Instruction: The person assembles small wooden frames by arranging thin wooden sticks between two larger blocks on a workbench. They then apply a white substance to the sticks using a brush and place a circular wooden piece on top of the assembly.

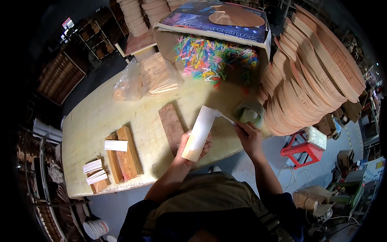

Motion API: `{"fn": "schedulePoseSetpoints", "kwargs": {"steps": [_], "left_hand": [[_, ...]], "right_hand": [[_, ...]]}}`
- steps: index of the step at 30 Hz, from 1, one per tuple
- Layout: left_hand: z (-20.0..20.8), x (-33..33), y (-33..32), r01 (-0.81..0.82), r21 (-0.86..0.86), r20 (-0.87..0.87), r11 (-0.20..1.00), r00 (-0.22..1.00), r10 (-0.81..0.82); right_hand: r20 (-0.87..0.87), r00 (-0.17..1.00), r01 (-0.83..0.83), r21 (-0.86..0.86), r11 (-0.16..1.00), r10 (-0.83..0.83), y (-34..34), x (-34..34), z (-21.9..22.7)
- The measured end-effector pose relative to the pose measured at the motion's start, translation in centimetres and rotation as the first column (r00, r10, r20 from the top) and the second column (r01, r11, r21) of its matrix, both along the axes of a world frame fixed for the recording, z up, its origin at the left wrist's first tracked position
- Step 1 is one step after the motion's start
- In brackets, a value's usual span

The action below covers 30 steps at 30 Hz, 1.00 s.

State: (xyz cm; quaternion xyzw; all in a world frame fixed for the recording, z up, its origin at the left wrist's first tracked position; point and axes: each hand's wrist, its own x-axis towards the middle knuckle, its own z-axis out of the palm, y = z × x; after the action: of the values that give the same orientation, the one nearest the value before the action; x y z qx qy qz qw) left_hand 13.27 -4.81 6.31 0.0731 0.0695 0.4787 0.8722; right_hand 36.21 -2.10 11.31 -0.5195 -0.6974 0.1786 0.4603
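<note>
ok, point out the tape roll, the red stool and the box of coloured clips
tape roll point(250, 112): head view, on its green outer band.
red stool point(299, 150): head view, on its red top frame.
box of coloured clips point(213, 59): head view, on the clips inside.

open bench point(105, 117) stretch left of the dark board point(172, 127) is easy passage; the tape roll point(250, 113), fan stacks point(310, 80) and clip box point(213, 52) crowd the right

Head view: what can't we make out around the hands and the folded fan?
- Left hand: palm and grip hidden behind the folded fan.
- Right hand: fingertips pinch a thin white strip, too small to identify.
- Tape roll: its far side is hidden by the fan stack.
- Coloured clips: too small to count.
</note>
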Motion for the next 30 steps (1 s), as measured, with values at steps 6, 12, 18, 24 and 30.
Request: {"fn": "schedulePoseSetpoints", "kwargs": {"steps": [6,12,18,24,30], "left_hand": [[0.1,-0.8,0.8,-0.119,-0.169,-0.001,0.978,0.993,0.121],[0.0,-0.4,1.2,-0.055,-0.096,0.037,0.994,0.998,0.059],[0.4,-1.1,1.3,-0.122,-0.078,0.141,0.989,0.981,0.132],[-0.7,-1.8,1.5,-0.071,-0.028,0.183,0.997,0.980,0.075],[-1.0,-2.6,1.8,-0.098,-0.044,0.194,0.994,0.975,0.104]], "right_hand": [[0.362,0.828,-0.543,0.328,0.773,0.427,-2.3,-0.9,-0.6],[0.164,0.978,-0.163,0.214,0.963,0.130,-0.6,-1.9,-0.4],[0.285,0.856,-0.510,0.319,0.799,0.432,-1.9,-2.7,-0.8],[0.222,0.944,-0.296,0.240,0.924,0.245,-1.8,-2.2,-1.0],[0.235,0.870,-0.492,0.358,0.794,0.433,-2.1,-2.2,-0.8]]}}
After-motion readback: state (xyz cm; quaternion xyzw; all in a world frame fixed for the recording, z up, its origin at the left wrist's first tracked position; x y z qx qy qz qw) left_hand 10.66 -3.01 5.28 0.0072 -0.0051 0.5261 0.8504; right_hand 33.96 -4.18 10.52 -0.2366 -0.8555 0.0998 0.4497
